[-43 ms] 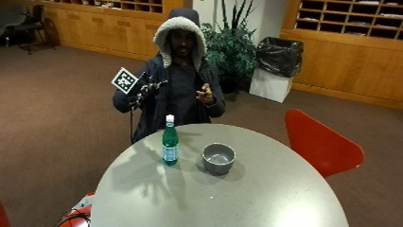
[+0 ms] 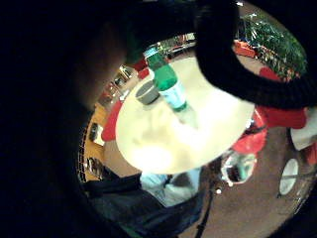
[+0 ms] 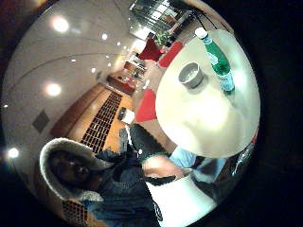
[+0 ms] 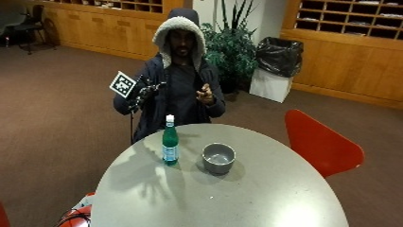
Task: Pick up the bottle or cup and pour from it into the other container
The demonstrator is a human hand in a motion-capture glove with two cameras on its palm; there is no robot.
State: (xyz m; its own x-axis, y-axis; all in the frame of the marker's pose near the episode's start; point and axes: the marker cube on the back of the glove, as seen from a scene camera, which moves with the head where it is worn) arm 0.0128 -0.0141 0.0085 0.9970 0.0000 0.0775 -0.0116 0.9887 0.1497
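A green bottle [image 4: 169, 142] with a white cap stands upright on the round grey table [image 4: 252, 198], near the edge closest to the person. A grey metal cup [image 4: 218, 157] sits just beside it, a short gap apart. My gloved right hand [image 4: 146, 92] is raised in the air at chest height, behind and above the bottle, with fingers spread and holding nothing. The bare hand [image 4: 205, 94] is also raised at the chest. The palm views look down on the bottle [image 2: 168, 84] [image 3: 218, 59] and the cup [image 2: 147, 92] [image 3: 191, 75] from a distance.
A red chair [image 4: 318, 142] stands at the table's side beyond the cup. A red object [image 4: 79, 215] lies on the floor by the table's near left edge. A plant [image 4: 230, 47] and a bagged bin [image 4: 277, 66] stand behind the person.
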